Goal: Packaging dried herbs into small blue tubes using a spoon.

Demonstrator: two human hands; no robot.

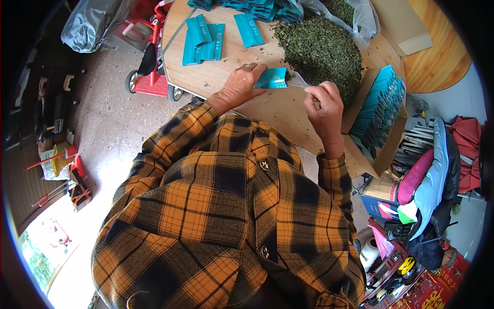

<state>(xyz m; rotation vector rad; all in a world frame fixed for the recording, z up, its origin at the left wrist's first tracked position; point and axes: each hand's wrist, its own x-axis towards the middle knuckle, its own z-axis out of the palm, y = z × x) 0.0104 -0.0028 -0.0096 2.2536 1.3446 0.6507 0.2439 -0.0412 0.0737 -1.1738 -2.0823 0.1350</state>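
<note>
My left hand [244, 85] grips a small teal packet [273, 78] by one end, with its other end turned to the right. My right hand [326, 108] pinches the handle of a clear plastic spoon [297, 80]. The spoon's bowl is at the packet's right end, with some dried leaf by it; whether its tip is inside I cannot tell. Just beyond my right hand rises a large heap of dried green leaves [320, 54]. Several flat teal packets [204, 42] lie on the wooden table [220, 73] beyond my left hand, and a single packet [249, 30] lies apart from them.
An open cardboard box [376, 162] packed with upright teal packets [380, 104] stands right of my right hand. At the far edge are a pile of teal packets [266, 9] and a clear plastic bag [364, 23] of leaves. A red wheeled ride-on toy [154, 83] stands left of the table.
</note>
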